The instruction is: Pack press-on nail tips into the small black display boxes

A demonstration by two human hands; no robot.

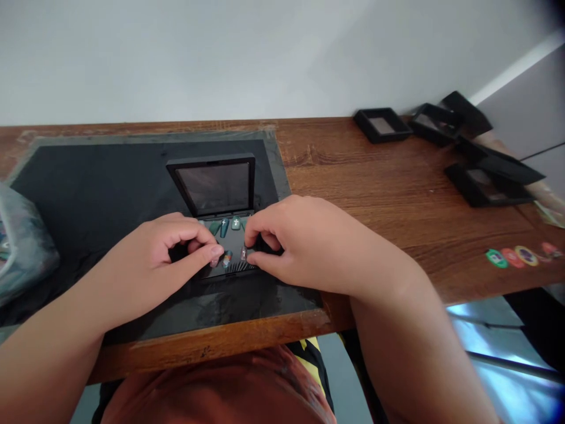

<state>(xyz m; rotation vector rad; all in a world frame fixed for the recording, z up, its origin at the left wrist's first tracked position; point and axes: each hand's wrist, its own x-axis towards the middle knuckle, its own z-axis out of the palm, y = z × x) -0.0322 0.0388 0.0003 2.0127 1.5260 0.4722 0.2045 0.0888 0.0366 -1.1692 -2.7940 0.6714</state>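
On the black mat in front of me stands a black display case [227, 275], its windowed lid [214, 185] raised. Inside are several press-on nails: a back row with dark green ones, including a green nail with a white cross [236, 223], and a front row with a patterned nail [227, 259]. My left hand [176, 250] is closed, thumb and forefinger pinched at a pinkish nail [214, 261] at the front left. My right hand [286, 238] pinches near another pinkish nail [243, 253]; its fingertips are at that nail's edge. Part of the case's right side is hidden by this hand.
A clear plastic bag or tub [22, 241] with small items stands at the left. Several black cases lie at the back right, one open box [383, 125] among them. Round coloured stickers [512, 257] lie near the right edge. A wall rises behind the wooden table [353, 171].
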